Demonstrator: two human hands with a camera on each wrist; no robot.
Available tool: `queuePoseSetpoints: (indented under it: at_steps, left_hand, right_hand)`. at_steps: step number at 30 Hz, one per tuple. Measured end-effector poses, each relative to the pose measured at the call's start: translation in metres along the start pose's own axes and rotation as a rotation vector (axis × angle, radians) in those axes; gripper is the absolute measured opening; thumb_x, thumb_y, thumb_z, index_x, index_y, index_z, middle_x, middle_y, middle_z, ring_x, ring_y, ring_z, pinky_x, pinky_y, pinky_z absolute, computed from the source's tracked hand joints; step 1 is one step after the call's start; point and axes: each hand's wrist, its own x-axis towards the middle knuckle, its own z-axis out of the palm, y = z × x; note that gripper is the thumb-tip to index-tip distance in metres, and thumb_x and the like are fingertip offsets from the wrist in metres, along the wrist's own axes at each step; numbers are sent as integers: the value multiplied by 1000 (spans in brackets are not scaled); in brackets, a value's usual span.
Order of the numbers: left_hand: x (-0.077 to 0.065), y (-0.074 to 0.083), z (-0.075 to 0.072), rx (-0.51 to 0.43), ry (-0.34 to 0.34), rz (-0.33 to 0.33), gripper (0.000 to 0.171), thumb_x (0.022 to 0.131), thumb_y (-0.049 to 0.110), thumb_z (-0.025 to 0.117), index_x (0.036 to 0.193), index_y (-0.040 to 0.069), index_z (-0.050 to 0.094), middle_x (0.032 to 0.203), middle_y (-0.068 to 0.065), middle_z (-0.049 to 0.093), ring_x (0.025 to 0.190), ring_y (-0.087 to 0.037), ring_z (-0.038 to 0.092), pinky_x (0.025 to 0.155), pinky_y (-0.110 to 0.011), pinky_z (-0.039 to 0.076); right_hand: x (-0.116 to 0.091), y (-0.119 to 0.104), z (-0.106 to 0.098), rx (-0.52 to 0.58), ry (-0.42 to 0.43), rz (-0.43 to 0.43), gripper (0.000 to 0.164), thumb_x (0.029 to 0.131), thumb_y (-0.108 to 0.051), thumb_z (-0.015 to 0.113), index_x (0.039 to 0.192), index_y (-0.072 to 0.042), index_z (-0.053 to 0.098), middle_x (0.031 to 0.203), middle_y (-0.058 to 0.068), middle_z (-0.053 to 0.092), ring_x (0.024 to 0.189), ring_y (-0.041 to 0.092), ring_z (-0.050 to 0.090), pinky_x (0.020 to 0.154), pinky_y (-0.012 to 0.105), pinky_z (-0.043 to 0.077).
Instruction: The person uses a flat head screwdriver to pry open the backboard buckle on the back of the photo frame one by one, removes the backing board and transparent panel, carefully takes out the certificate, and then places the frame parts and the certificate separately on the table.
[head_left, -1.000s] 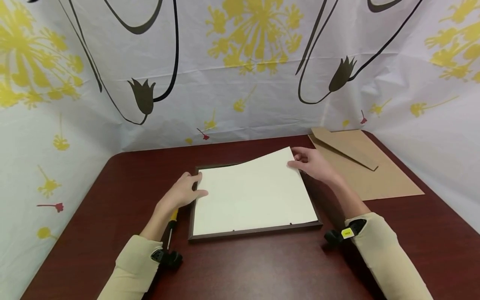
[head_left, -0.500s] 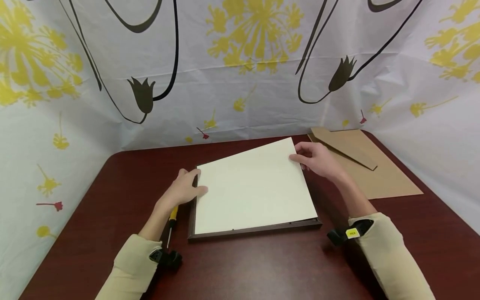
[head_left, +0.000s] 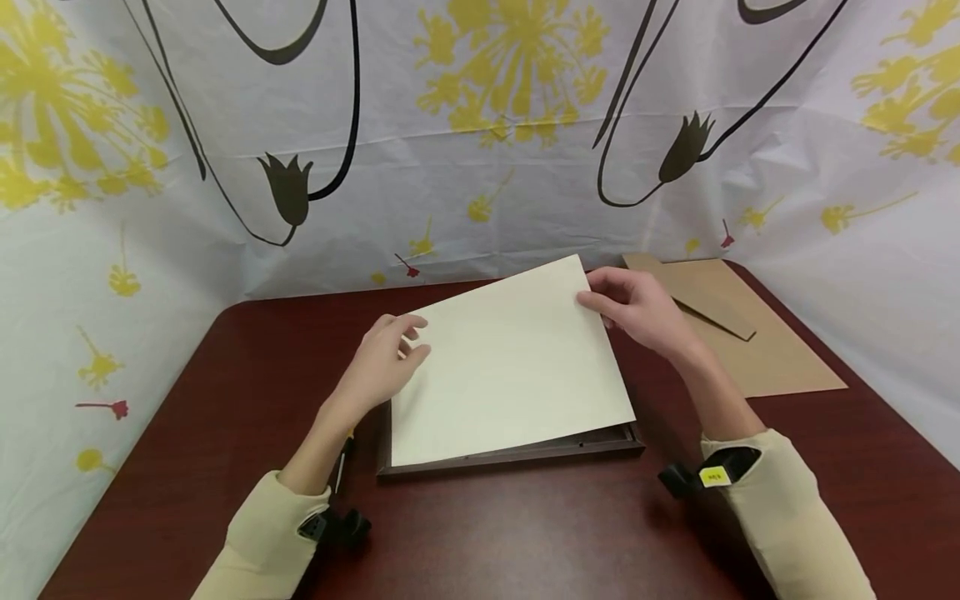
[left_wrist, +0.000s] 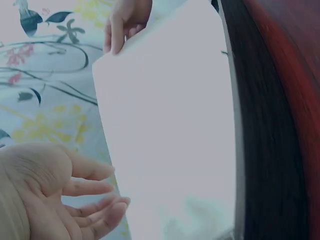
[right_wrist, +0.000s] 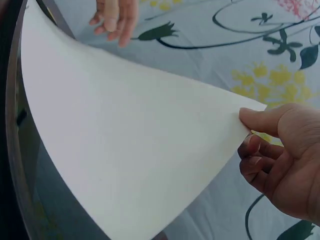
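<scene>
A cream-white sheet [head_left: 510, 358] slants up out of a dark brown picture frame [head_left: 480, 466] lying on the table. My right hand [head_left: 637, 308] pinches its far right corner between thumb and fingers, as the right wrist view shows of that hand [right_wrist: 290, 160] and the bending sheet [right_wrist: 130, 135]. The near left corner stays down at the frame, while a gap shows under the near right corner. Over the far left corner hovers my left hand [head_left: 382, 358], fingers loosely bent. In the left wrist view that hand [left_wrist: 60, 200] has its fingertips beside the sheet's edge [left_wrist: 170, 120], gripping nothing.
A brown backing board [head_left: 787, 358] with a stand leg [head_left: 712, 317] lies at the table's right rear. A screwdriver [head_left: 341, 467] with a yellow and black handle lies beside my left forearm. Patterned white cloth [head_left: 480, 192] hangs behind the dark red table [head_left: 525, 542].
My right hand has raised the sheet's far right corner and moved it back, widening the gap over the frame. My left hand has let go of the frame's left side and risen.
</scene>
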Motion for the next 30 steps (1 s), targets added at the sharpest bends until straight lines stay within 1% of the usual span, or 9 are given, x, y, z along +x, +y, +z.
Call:
queuePoseSetpoints:
  at_steps: [3, 7, 10, 13, 15, 18, 19, 24, 30]
  left_hand:
    - [-2, 9, 1, -41, 61, 81, 31, 99, 9, 61, 128, 1, 63, 111, -14, 60, 94, -26, 64, 81, -40, 54]
    - [-7, 23, 1, -103, 129, 184, 23, 98, 3, 61, 120, 0, 67, 102, -9, 64, 92, -23, 64, 81, -38, 55]
    - [-12, 34, 1, -139, 156, 241, 20, 97, 2, 62, 116, 1, 69, 99, -7, 66, 90, -20, 64, 79, -36, 56]
    - [-17, 44, 1, -172, 158, 286, 19, 98, 3, 63, 115, 2, 70, 99, -4, 68, 88, -16, 66, 78, -33, 56]
    - [-21, 51, 2, -195, 151, 306, 19, 98, 4, 64, 116, 2, 70, 99, -4, 70, 85, -14, 67, 77, -31, 57]
    - [-26, 60, 5, -239, 154, 325, 18, 98, 6, 66, 116, 2, 70, 100, -6, 72, 84, -14, 69, 77, -31, 57]
    - [-28, 64, 6, -254, 157, 328, 18, 98, 7, 66, 115, 2, 71, 99, -7, 73, 84, -14, 70, 77, -31, 57]
    - [-36, 75, 13, -299, 206, 359, 20, 97, 10, 68, 116, 2, 72, 99, -7, 73, 85, -11, 70, 79, -30, 57]
    - [-42, 81, 19, -326, 262, 387, 30, 97, 10, 69, 126, 1, 70, 110, -6, 71, 91, -12, 70, 80, -27, 57]
  right_hand:
    - [-3, -10, 3, 22, -6, -19, 20, 99, -21, 69, 110, -5, 70, 79, 10, 61, 67, 25, 53, 60, 28, 46]
    - [-5, -24, 8, 25, -40, -49, 18, 99, -21, 68, 111, -7, 70, 76, 11, 59, 62, 27, 51, 56, 30, 45]
    - [-8, -33, 13, 22, -76, -65, 16, 100, -23, 67, 108, -10, 70, 70, 14, 53, 58, 31, 49, 53, 32, 43]
    - [-10, -43, 19, 24, -108, -85, 14, 100, -25, 67, 105, -12, 69, 68, 12, 54, 55, 30, 51, 52, 33, 43]
    - [-12, -49, 25, 43, -127, -99, 13, 100, -24, 67, 105, -12, 68, 67, 12, 54, 54, 30, 52, 52, 34, 44]
    - [-16, -57, 33, 78, -141, -117, 12, 99, -21, 68, 107, -12, 68, 70, 10, 57, 55, 33, 54, 52, 35, 46]
    - [-17, -60, 35, 87, -146, -124, 12, 99, -20, 68, 107, -12, 68, 71, 9, 58, 55, 32, 54, 52, 35, 46]
    - [-23, -71, 49, 136, -162, -157, 12, 99, -20, 68, 109, -13, 66, 76, 6, 61, 57, 29, 55, 53, 31, 46]
    - [-27, -78, 61, 220, -181, -190, 14, 99, -12, 65, 113, -8, 64, 83, 8, 64, 59, 29, 58, 55, 33, 50]
